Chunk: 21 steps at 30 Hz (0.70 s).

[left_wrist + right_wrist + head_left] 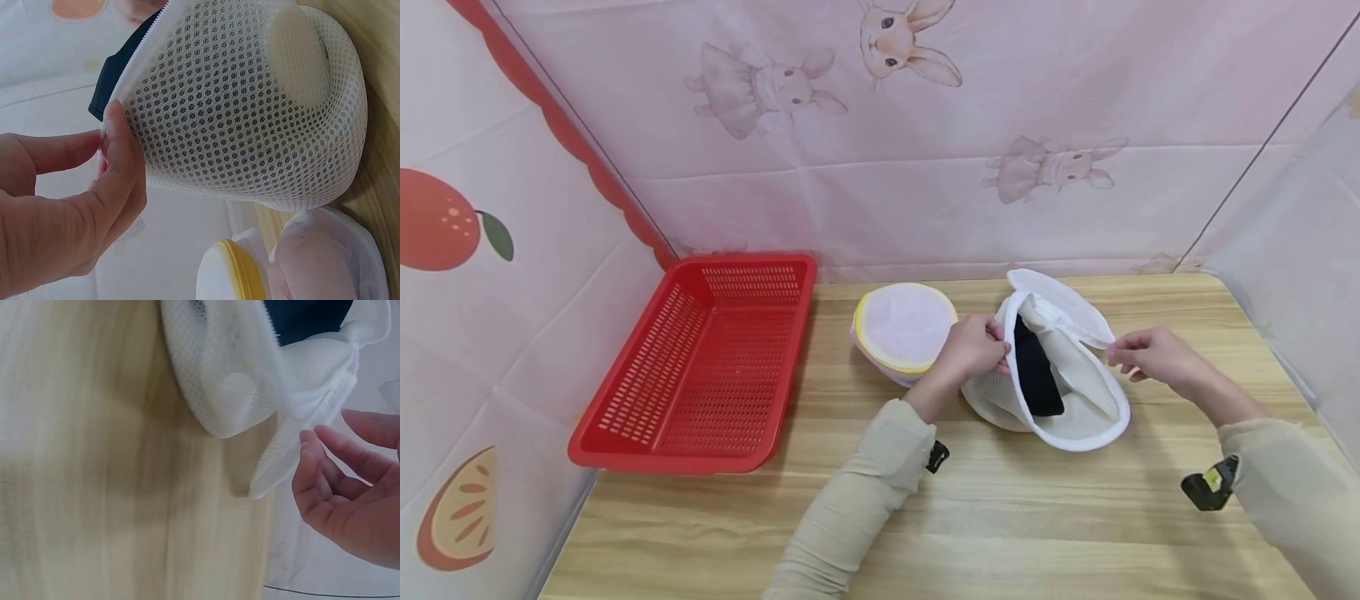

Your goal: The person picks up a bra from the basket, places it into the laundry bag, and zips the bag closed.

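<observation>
A white mesh laundry bag (1078,425) stands unzipped on the table, its round lid (1067,307) tipped back behind it. A black cloth item (1034,375) lies inside and pokes up past the zip edge in the left wrist view. My left hand (973,348) pinches the bag's rim between thumb and fingers on its left side. In the right wrist view, my right hand (350,481) is beside the lid, thumb apart from loosely bent fingers and nothing between them. An oval pad (299,57) shows at the mesh wall.
To the left of the bag sits a smaller white bag (906,325) with yellow trim. A red slatted plastic basket (688,462) stands at the table's left side. Printed fabric walls (880,208) enclose the wooden table (1037,525) at the back and sides.
</observation>
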{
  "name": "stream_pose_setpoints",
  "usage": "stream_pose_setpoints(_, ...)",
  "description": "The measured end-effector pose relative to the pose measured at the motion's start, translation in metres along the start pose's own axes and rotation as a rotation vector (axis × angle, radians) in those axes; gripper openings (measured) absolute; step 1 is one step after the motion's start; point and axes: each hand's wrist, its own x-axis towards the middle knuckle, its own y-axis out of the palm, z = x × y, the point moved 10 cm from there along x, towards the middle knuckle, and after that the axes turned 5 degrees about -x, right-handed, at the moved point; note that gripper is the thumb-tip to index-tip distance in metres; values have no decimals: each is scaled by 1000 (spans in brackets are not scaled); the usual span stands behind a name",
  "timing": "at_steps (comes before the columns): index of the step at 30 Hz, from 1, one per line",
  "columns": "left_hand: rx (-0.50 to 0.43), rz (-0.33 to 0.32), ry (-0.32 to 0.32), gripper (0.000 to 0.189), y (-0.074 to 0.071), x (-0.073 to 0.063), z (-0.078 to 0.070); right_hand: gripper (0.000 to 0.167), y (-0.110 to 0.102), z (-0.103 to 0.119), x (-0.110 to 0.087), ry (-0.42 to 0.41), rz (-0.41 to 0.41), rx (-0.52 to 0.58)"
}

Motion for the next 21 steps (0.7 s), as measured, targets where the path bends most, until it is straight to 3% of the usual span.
stream_pose_setpoints(9, -28, 8, -3, 10, 1, -3, 2, 29, 15, -7, 1, 10, 66, 98)
stream_pose_setpoints(15, -65, 28, -33, 14, 3, -7, 7, 22, 11, -2, -3, 5, 48, 160)
stream_pose_setpoints(21, -73, -6, -34, 13, -5, -6, 7, 11, 0, 11, -10, -31, 24, 254)
